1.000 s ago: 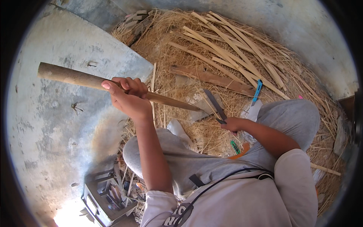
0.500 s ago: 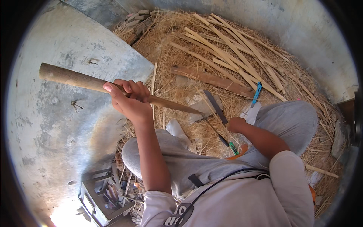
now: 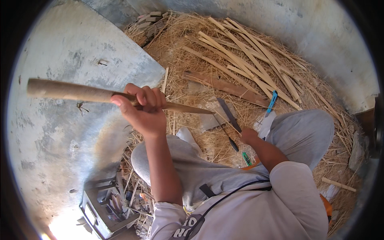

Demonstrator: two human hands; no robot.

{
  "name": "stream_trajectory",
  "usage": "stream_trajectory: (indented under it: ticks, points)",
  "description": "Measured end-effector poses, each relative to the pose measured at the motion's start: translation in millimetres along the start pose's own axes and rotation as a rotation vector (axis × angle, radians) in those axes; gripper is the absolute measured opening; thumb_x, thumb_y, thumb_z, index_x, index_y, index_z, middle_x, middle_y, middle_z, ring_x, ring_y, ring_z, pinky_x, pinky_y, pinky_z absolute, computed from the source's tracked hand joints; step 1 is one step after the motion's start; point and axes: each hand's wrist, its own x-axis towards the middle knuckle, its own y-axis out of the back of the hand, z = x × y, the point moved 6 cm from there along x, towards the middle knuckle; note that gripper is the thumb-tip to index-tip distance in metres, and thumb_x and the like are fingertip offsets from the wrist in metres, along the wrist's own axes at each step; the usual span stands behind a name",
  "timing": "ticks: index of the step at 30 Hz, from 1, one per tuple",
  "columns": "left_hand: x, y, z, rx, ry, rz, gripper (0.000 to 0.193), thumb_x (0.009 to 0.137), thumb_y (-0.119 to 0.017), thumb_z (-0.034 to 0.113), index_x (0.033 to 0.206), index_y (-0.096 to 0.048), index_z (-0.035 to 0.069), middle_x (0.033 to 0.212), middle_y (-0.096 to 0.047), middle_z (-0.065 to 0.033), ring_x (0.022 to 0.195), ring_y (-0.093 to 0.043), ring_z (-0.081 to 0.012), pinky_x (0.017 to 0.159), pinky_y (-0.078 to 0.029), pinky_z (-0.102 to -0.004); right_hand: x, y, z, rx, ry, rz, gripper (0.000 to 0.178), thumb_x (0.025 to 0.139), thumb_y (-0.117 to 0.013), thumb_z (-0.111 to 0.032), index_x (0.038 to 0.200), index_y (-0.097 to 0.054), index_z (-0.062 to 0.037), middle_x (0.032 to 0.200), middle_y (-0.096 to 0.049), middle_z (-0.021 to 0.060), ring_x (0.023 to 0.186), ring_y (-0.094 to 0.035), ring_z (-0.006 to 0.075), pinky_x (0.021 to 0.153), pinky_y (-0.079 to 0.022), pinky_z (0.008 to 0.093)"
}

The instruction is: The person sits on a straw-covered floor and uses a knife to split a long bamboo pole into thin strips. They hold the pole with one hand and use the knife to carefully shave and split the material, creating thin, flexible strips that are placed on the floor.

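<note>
Stick (image 3: 96, 94) swung lower toward nine o'clock; left hand (image 3: 146, 111) clamped round it.
Right hand (image 3: 249, 136) grips knife (image 3: 229, 115) pointing toward eleven, hands apart; I'd keep the stick steady.

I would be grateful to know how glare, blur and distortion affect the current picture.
In the head view: white glare washes out the lower left, beside the stained wall; the outer end of the wooden pole in the left hand looks slightly blurred; the fisheye leaves a dark, rounded border; the dark blade at the right hand reads fairly clearly.
</note>
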Motion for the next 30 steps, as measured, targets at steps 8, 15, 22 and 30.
stream_trajectory:
  ticks: [8,15,22,30]
  points:
    - [-10,-11,-22,0.079,0.041,-0.097,0.066,0.095,-0.040,0.075,0.071,-0.035,0.013,0.053,-0.021,0.0048,0.047,-0.017,-0.0104,0.048,-0.018,-0.0296,7,-4,1,-0.200,0.063,0.033,0.042,0.080,-0.073,-0.037,0.106,-0.074,-0.0041,0.107,-0.072,0.0152,0.102,-0.071,0.0302,0.083,-0.057,0.0463]
    - [7,19,-17,0.090,0.022,0.036,0.066,0.096,-0.043,0.073,0.071,-0.035,0.012,0.054,-0.022,0.0044,0.047,-0.019,-0.0105,0.047,-0.018,-0.0293,-16,27,-15,-0.073,0.041,-0.063,0.038,0.084,-0.070,-0.034,0.110,-0.074,-0.0060,0.108,-0.073,0.0148,0.104,-0.070,0.0326,0.088,-0.056,0.0446]
    - [19,27,-19,0.053,0.016,0.061,0.063,0.097,-0.046,0.068,0.071,-0.036,0.012,0.056,-0.023,0.0041,0.048,-0.021,-0.0101,0.046,-0.020,-0.0292,10,4,-4,-0.075,0.077,-0.009,0.050,0.086,-0.065,-0.045,0.107,-0.072,-0.0007,0.108,-0.071,0.0200,0.105,-0.068,0.0359,0.087,-0.052,0.0508]
    - [34,30,-22,0.028,-0.017,0.067,0.061,0.099,-0.046,0.064,0.072,-0.038,0.011,0.056,-0.024,0.0041,0.046,-0.021,-0.0088,0.044,-0.019,-0.0279,8,67,-28,1.154,-0.017,0.040,0.040,0.095,-0.060,-0.034,0.082,-0.056,0.0030,0.065,-0.057,0.0155,0.063,-0.067,0.0264,0.051,-0.050,0.0447]
